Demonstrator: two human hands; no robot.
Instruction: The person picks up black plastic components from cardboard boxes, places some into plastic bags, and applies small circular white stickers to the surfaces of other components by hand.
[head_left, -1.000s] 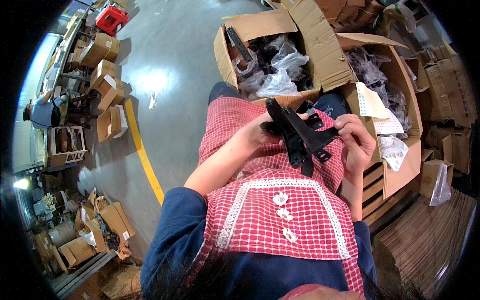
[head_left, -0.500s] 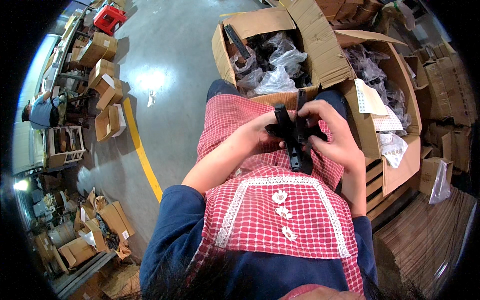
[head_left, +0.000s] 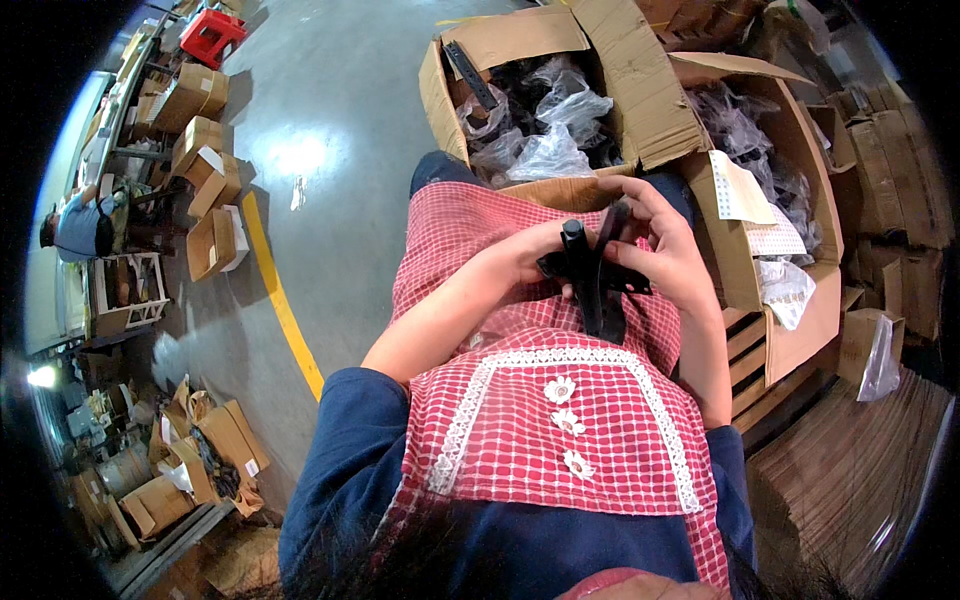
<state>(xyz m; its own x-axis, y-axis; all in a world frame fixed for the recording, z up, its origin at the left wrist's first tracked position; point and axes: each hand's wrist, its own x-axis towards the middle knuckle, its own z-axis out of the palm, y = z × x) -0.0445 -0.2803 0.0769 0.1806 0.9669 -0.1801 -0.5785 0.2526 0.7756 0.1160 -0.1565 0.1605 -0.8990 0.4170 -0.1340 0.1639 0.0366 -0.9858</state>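
Note:
Over my lap I hold a black part (head_left: 594, 300) made of a long bar with a shorter piece across it; its exact kind I cannot make out. My left hand (head_left: 532, 252) is closed round its left side, the fingertips partly hidden behind it. On the other side, my right hand (head_left: 668, 250) pinches a flat black strip (head_left: 613, 228) between thumb and fingers. The strip lies against the upper end of the bar; whether the two are joined is unclear. A red checked apron (head_left: 560, 470) lies beneath both hands.
Just beyond my knees stands an open carton (head_left: 560, 188) of black parts in clear plastic bags. A second open carton (head_left: 822, 300) with bagged parts and papers is at the right, on a wooden pallet (head_left: 745, 350). Far left, a person (head_left: 80, 228) sits near boxes (head_left: 212, 240).
My right hand has slid its grip along the flat strip. The strip now leans more to the right and sits lower against the bar. My left hand keeps its hold.

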